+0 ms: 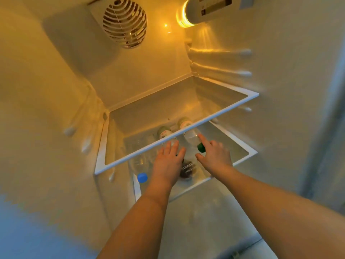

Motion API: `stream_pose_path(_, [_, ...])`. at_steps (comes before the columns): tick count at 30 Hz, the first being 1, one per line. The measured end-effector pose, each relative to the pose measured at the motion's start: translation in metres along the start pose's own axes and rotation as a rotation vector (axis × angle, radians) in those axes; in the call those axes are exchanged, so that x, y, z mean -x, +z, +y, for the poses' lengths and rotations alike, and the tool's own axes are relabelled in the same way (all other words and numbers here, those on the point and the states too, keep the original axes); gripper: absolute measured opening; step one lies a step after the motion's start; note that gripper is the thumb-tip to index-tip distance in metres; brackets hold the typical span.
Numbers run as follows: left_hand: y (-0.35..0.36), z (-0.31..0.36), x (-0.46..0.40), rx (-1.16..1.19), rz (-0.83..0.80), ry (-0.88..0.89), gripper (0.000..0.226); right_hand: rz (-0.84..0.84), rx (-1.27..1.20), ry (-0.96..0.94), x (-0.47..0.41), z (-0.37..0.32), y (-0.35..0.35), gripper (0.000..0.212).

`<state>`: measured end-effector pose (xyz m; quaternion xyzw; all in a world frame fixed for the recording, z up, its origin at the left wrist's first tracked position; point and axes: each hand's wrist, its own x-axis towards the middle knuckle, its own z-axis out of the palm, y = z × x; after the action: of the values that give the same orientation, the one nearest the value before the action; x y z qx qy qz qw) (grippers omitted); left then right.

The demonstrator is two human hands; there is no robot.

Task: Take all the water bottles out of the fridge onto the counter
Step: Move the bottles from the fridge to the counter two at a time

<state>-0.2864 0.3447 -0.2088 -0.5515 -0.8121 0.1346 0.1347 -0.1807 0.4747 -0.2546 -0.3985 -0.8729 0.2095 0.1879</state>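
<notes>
Inside the lit fridge, clear water bottles lie on their sides on a lower glass shelf (pixel 240 156), caps toward me. One with a blue cap (pixel 142 177) lies at the left. My left hand (pixel 168 161) hovers flat over a middle bottle, which it mostly hides, fingers spread. My right hand (pixel 214 156) reaches to a green-capped bottle (pixel 190 137); the fingers sit around its green cap (pixel 201 147), index pointing along the bottle, with no closed grip. The bottles' far ends show through the upper glass shelf (pixel 177 135).
The upper glass shelf has a white front rim right above my hands. A round fan grille (pixel 124 23) is on the back wall and a lamp housing (pixel 205 10) at the top right. Shelf rails line the right wall (pixel 246 73).
</notes>
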Motion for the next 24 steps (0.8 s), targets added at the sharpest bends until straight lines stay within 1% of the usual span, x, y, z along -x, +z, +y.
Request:
stream_pose_path(3, [0.0, 0.001, -0.01, 0.017, -0.006, 0.0, 0.056, 0.081, 0.003, 0.01, -0.004, 0.0, 0.004, 0.069])
stream_pose_path(5, [0.0, 0.005, -0.011, 0.003, -0.011, 0.001, 0.053, 0.125, -0.05, 0.019, -0.003, 0.001, 0.003, 0.064])
stream_pose_path(9, [-0.001, 0.012, -0.006, -0.009, -0.026, -0.001, 0.051, 0.192, -0.22, 0.015, 0.005, 0.003, 0.003, 0.056])
stream_pose_path(12, [-0.007, 0.016, 0.003, 0.0, -0.077, 0.01, 0.054, 0.193, -0.326, -0.003, 0.014, 0.009, 0.002, 0.054])
stream_pose_path(14, [-0.014, 0.025, 0.012, 0.012, -0.103, 0.002, 0.058, 0.205, -0.455, -0.006, 0.024, 0.016, -0.001, 0.051])
stream_pose_path(15, [-0.017, 0.031, 0.017, 0.025, -0.106, -0.006, 0.06, 0.223, -0.558, 0.01, 0.03, 0.018, -0.004, 0.05])
stream_pose_path(17, [-0.026, 0.045, 0.03, 0.056, -0.089, -0.016, 0.059, 0.252, -0.754, 0.033, 0.048, 0.022, -0.014, 0.049])
stream_pose_path(19, [-0.03, 0.054, 0.037, 0.068, -0.056, -0.007, 0.051, 0.275, -0.881, 0.038, 0.06, 0.02, -0.02, 0.047])
stream_pose_path(21, [-0.036, 0.063, 0.049, 0.115, -0.014, -0.025, 0.047, 0.309, -0.932, 0.014, 0.072, 0.017, -0.033, 0.043])
stream_pose_path(24, [-0.052, 0.072, 0.066, 0.201, 0.063, -0.077, 0.051, 0.385, -0.91, -0.023, 0.079, 0.011, -0.064, 0.032])
